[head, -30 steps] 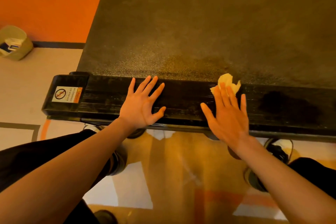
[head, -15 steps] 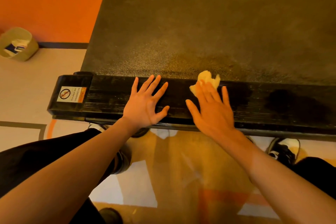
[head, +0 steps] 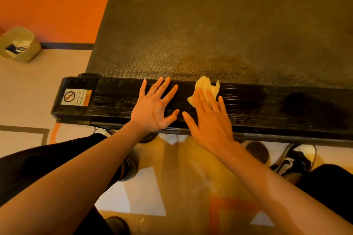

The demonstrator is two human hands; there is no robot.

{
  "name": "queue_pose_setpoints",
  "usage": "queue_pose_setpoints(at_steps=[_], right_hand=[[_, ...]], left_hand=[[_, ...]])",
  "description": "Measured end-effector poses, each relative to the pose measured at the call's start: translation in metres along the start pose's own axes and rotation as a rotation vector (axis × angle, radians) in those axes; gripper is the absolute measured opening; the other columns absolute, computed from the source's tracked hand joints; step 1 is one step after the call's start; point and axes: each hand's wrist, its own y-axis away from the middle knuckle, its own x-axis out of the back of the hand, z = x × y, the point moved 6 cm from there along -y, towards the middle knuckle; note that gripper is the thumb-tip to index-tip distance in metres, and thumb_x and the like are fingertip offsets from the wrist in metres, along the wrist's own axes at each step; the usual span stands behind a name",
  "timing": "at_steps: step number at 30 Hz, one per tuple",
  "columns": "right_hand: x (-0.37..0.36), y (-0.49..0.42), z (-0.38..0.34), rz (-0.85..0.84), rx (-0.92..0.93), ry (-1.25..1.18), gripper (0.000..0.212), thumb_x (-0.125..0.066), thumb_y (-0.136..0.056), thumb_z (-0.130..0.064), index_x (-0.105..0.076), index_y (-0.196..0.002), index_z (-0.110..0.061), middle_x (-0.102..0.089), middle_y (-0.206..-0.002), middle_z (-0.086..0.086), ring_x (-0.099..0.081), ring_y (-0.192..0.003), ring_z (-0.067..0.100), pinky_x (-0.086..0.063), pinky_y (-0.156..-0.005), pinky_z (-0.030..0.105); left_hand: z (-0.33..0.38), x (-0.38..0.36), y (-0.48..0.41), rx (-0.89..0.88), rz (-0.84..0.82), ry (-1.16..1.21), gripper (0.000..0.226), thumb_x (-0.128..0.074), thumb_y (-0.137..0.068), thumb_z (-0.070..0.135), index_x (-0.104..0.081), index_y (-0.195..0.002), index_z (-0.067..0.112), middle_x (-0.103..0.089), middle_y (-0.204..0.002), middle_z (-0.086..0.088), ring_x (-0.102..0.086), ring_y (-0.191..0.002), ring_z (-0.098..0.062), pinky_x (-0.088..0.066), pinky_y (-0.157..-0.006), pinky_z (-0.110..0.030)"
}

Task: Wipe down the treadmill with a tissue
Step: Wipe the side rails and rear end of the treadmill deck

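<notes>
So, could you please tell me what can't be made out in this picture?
Head view only:
tissue: mostly under the fingers of the right hand.
treadmill: right side cut off by the frame edge.
bin: contents too small to identify.
label: fine print too small to read.

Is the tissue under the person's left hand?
No, the tissue lies under the right hand; the left hand rests bare on the treadmill rail.

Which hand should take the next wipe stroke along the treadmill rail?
Right. The right hand presses the tissue flat on the treadmill rail; the left hand lies bare on it, holding nothing.
</notes>
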Motion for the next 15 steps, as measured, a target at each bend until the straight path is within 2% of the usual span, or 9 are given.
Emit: queue_pose_setpoints(at_steps=[3,6,9,13,15], right_hand=[[0.009,0.016,0.045,0.019,-0.029,0.053,0.083,-0.005,-0.101,-0.069,-0.011,-0.167,-0.018,-0.009,-0.174,0.001,0.001,-0.161,0.020,-0.004,-0.130,0.048],[0.019,0.019,0.086,0.006,-0.155,0.047,0.090,-0.001,-0.097,-0.072,-0.006,-0.166,-0.015,0.000,-0.174,0.004,0.009,-0.160,0.020,0.002,-0.130,0.044],[0.017,0.006,0.069,0.045,-0.225,-0.015,0.096,-0.002,-0.096,-0.073,-0.006,-0.166,-0.009,0.000,-0.174,0.011,0.008,-0.160,0.025,0.002,-0.130,0.044],[0.004,-0.014,0.009,0.032,-0.071,-0.022,0.092,-0.002,-0.097,-0.070,-0.014,-0.166,-0.011,-0.007,-0.174,0.010,0.003,-0.161,0.025,0.000,-0.130,0.045],[0.006,-0.011,0.015,0.006,-0.008,0.035,0.091,0.001,-0.098,-0.071,-0.016,-0.166,-0.013,-0.009,-0.174,0.007,0.000,-0.161,0.022,0.000,-0.130,0.046]], left_hand=[[-0.001,-0.001,0.000,-0.006,0.019,-0.005,0.080,-0.033,-0.097,0.067,-0.035,-0.161,0.020,-0.026,-0.169,-0.013,-0.018,-0.158,-0.033,-0.010,-0.123,-0.068],[-0.001,-0.002,0.000,-0.014,0.047,0.005,0.078,-0.036,-0.097,0.066,-0.037,-0.160,0.020,-0.028,-0.168,-0.014,-0.020,-0.157,-0.033,-0.011,-0.122,-0.069],[-0.001,-0.001,0.001,-0.010,0.054,0.019,0.078,-0.037,-0.097,0.065,-0.037,-0.160,0.020,-0.027,-0.168,-0.014,-0.019,-0.158,-0.033,-0.011,-0.122,-0.069],[-0.001,-0.002,0.001,-0.013,0.042,0.007,0.078,-0.036,-0.097,0.067,-0.036,-0.161,0.021,-0.027,-0.169,-0.013,-0.019,-0.158,-0.032,-0.011,-0.122,-0.069],[-0.001,-0.002,0.000,-0.012,0.036,0.001,0.079,-0.035,-0.097,0.067,-0.036,-0.161,0.021,-0.027,-0.169,-0.013,-0.019,-0.158,-0.032,-0.011,-0.122,-0.069]])
